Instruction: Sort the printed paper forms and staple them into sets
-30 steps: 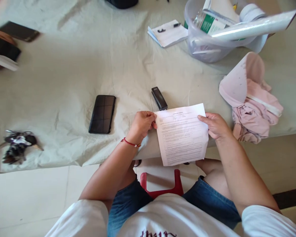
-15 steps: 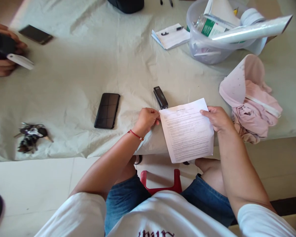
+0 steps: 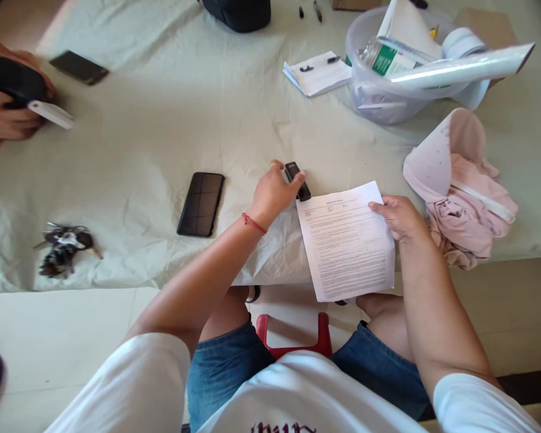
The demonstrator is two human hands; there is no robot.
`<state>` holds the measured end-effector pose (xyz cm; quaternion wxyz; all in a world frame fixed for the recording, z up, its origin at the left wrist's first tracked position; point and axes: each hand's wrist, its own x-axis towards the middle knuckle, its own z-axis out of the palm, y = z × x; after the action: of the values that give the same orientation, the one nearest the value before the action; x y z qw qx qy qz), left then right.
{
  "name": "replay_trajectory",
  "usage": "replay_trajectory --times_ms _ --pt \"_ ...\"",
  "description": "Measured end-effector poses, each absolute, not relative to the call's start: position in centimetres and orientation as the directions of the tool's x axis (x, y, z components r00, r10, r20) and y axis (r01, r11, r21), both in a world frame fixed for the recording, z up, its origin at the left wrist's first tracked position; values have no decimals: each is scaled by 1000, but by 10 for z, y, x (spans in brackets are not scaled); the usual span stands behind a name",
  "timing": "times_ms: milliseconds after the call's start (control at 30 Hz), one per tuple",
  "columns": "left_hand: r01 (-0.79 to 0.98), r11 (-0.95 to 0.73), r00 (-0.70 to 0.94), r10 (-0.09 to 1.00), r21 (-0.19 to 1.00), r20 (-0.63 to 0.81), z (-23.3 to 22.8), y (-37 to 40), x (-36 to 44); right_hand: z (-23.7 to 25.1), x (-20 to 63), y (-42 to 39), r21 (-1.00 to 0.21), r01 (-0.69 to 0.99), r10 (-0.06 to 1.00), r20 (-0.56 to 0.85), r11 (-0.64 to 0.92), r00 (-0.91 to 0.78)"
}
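My right hand (image 3: 401, 218) pinches the right edge of a printed sheet of paper (image 3: 349, 246), thumb on top. The sheet lies partly on the table, its lower part hanging past the front edge. A small black stapler (image 3: 292, 171) rests on the cloth by the sheet's upper left corner. My left hand (image 3: 274, 191), with a red string bracelet at the wrist, is at the stapler, its thumb and forefinger spread on either side. The thumb overlaps the stapler; whether it presses on it I cannot tell. A black phone (image 3: 201, 204) lies left of this hand.
Keys (image 3: 67, 246) lie at the left. Pink cloth with a cap (image 3: 460, 186) sits at the right, below a plastic tub (image 3: 379, 105) of odds and ends. Note sheets (image 3: 318, 75) lie beside the tub. Another person's hands (image 3: 13, 120) hold a black device near a second phone (image 3: 80, 67).
My left hand has let go of the sheet's upper left corner and moved up to the stapler, its fingers spreading. My right hand still holds the sheet. The view has shifted slightly.
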<state>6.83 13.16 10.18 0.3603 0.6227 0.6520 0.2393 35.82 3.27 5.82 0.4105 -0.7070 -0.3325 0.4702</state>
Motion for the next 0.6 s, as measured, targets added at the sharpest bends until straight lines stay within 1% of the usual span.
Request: replay_trajectory --times_ms 67,133,233,333,400,600 --pt "716 72 103 973 694 -208 101 140 76 59 357 31 -895 58 853 -399 -442 337" --pt "744 46 137 966 666 -220 101 144 76 60 354 29 -894 33 850 -413 -447 328" --pt "718 23 150 971 695 -186 99 145 66 60 347 25 -885 -2 848 -447 -466 286" --pt "674 103 90 971 731 -220 96 142 57 58 341 20 -873 -26 841 -478 -488 255" --pt "671 151 61 965 726 -256 94 141 59 58 340 18 -868 -26 833 -485 -497 267" --pt "691 132 74 965 711 -252 98 149 85 62 346 18 -879 7 843 -456 -477 285"
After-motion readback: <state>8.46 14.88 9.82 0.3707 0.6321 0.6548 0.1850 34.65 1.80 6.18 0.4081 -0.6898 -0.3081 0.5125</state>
